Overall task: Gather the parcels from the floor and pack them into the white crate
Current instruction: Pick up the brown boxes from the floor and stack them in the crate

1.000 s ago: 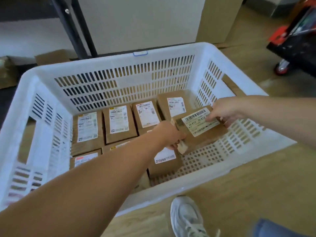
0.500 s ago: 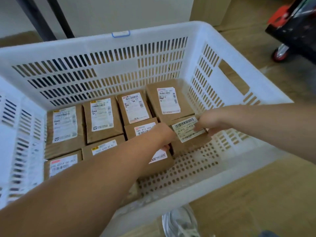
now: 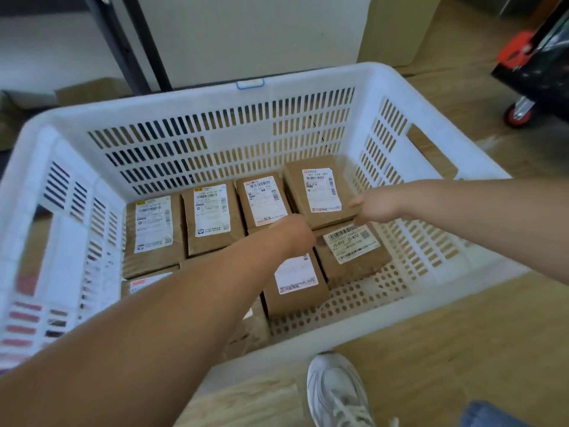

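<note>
The white crate [image 3: 385,87] stands on the floor in front of me with several brown labelled parcels lying flat inside. The parcel labelled JS-K12 [image 3: 351,251] lies on the crate floor at the right, in front of another parcel [image 3: 320,189]. My left hand [image 3: 294,231] is down by its left corner, with the fingers hidden under the back of the hand. My right hand [image 3: 374,208] hovers at the parcel's far edge, fingers loosely bent with the tips at the label, gripping nothing.
Bare perforated crate floor [image 3: 354,300] shows at the front right. My white shoe [image 3: 335,392] stands against the crate's near wall. A black cart with a red wheel [image 3: 520,114] is at the far right, and dark shelf legs [image 3: 135,44] rise behind the crate.
The JS-K12 parcel went from being held above the crate in both hands to lying flat on the crate floor. My right hand has lifted off it.
</note>
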Tool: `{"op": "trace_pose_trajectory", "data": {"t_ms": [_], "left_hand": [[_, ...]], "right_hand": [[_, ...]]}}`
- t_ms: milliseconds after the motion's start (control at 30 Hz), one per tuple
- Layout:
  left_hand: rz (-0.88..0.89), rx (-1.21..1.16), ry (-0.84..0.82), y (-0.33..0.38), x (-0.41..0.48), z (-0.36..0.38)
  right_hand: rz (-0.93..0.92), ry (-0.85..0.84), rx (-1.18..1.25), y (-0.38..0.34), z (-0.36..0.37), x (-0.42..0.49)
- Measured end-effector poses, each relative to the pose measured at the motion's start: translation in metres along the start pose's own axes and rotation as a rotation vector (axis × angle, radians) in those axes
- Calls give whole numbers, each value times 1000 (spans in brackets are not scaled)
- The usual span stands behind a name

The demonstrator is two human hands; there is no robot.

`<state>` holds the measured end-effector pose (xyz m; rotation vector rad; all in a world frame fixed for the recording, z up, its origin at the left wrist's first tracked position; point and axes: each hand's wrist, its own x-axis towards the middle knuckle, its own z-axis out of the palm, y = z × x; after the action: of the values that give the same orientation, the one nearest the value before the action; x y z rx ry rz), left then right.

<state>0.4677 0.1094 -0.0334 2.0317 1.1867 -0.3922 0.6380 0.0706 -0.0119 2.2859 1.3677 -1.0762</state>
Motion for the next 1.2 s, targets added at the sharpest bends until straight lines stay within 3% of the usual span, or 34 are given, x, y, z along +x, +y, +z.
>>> {"op": "trace_pose_trajectory", "data": {"t_ms": [233, 367, 533, 633, 833, 1000, 1200], "left_hand": [[-1, -96, 264, -29, -59, -40], [-13, -294, 556, -58, -106, -68], [-12, -327, 885, -95, -172, -97], [-105, -331, 1024, -137, -216, -109], [-396, -357, 1060, -250, -281, -97], [-670, -474, 1030, -325, -323, -73], [-716, -493, 987, -375, -328, -48]], "right_hand": [[-166, 183, -190, -57, -33, -64], [-320, 329, -323, -115, -45, -111], [-463, 446, -346, -188, -50, -163], [-564, 492, -295, -241, -37, -194], [-742, 420, -79, -314, 23, -212], [-759, 265, -88, -365, 65, -209], [-780, 161, 14, -425, 102, -208]]}}
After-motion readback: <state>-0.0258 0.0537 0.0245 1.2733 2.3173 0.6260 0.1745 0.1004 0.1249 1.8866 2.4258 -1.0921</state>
